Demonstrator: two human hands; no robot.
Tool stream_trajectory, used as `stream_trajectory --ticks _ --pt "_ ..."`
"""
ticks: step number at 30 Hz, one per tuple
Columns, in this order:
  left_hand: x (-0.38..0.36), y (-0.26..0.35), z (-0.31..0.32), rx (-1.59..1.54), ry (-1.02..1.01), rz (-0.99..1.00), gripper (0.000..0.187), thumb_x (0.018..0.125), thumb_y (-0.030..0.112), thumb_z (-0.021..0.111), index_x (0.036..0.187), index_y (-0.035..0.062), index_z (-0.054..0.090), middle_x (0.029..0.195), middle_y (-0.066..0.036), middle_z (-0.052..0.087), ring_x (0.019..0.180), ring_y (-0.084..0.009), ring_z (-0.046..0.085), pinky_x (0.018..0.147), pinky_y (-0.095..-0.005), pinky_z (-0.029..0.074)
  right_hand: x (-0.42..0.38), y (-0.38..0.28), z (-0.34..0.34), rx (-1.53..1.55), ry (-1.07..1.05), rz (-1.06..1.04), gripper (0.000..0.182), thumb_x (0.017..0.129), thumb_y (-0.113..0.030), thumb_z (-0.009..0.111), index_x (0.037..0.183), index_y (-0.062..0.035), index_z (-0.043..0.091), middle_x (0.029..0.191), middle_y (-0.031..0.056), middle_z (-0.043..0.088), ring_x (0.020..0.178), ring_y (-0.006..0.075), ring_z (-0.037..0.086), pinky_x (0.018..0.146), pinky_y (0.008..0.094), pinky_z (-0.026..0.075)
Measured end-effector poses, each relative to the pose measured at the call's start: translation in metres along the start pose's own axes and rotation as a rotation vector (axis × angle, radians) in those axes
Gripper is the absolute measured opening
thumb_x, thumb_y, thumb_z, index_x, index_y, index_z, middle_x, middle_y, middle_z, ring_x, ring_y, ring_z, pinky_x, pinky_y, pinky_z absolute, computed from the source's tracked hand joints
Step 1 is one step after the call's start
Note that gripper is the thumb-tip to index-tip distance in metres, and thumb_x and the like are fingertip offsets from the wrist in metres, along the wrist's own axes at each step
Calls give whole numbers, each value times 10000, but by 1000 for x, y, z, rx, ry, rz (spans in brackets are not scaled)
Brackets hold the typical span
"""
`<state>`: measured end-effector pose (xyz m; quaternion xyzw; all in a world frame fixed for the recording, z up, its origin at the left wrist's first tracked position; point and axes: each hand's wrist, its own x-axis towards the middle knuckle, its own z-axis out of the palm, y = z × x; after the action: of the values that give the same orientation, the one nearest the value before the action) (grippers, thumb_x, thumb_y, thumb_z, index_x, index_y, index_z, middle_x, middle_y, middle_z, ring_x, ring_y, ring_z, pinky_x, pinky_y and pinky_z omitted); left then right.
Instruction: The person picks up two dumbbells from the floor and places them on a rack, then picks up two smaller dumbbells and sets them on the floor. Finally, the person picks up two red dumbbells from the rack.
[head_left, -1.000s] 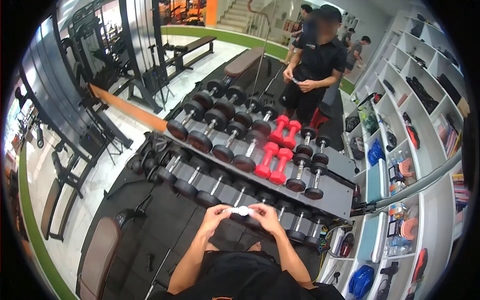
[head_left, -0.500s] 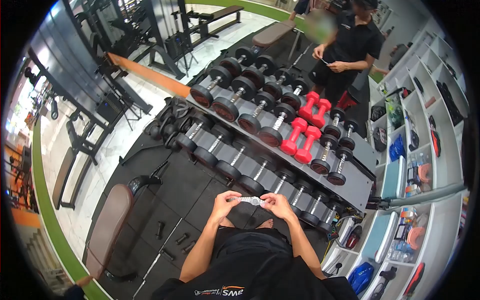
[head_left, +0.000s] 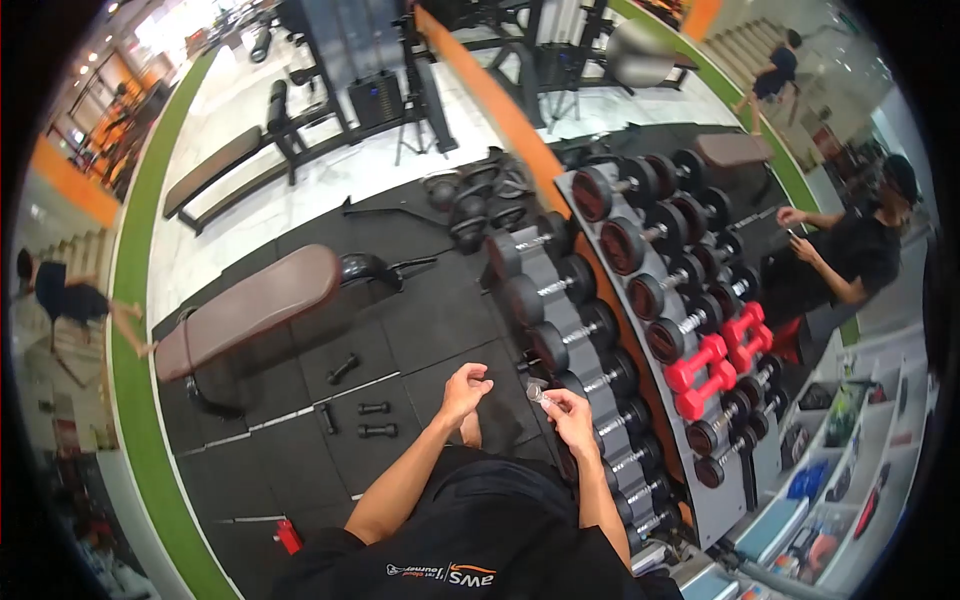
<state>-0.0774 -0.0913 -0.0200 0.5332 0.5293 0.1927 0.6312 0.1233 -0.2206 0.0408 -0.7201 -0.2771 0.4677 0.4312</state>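
Observation:
A silver metal-band wristwatch (head_left: 537, 391) hangs from my right hand (head_left: 570, 415), pinched between thumb and fingers in front of my torso. My left hand (head_left: 465, 392) is raised beside it, a short gap away. Its fingers are loosely bent and apart, with nothing visible in them. The watch's face is small and blurred.
Right of my hands stands a dumbbell rack (head_left: 715, 440) with black and red dumbbells (head_left: 697, 365). Behind it, an apparent mirror reflects a person in black. Left are a brown padded bench (head_left: 250, 305), several small dumbbells (head_left: 377, 430) on the mat and another person (head_left: 70, 290).
My left hand has let go of the watch and moved away from it. The watch, held level between both hands before, now hangs from the right. My view has turned left.

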Motion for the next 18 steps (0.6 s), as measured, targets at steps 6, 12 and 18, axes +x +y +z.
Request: stream_trajectory --ticks 6,12,18 --pt "2 1 -46 -213 -231 -349 436 953 420 623 1113 18 675 1007 -91 686 910 -160 649 761 -278 508 22 -20 64 217 -159 58 212 875 -82 718 1077 -19 711 833 -4 675 662 57 575 536 209 429" --pt "2 17 -34 -639 -135 -235 322 999 335 574 1089 31 630 886 -55 635 801 -149 625 738 -310 540 55 -19 84 158 -449 137 281 887 -90 710 1143 20 673 861 59 693 707 114 645 576 232 499" --pt "37 13 -58 -783 -50 -230 169 996 227 586 1038 64 591 907 -59 650 853 -171 651 772 -346 548 106 -42 94 148 -701 229 358 943 -63 619 1282 44 572 971 135 701 836 180 701 643 260 575"
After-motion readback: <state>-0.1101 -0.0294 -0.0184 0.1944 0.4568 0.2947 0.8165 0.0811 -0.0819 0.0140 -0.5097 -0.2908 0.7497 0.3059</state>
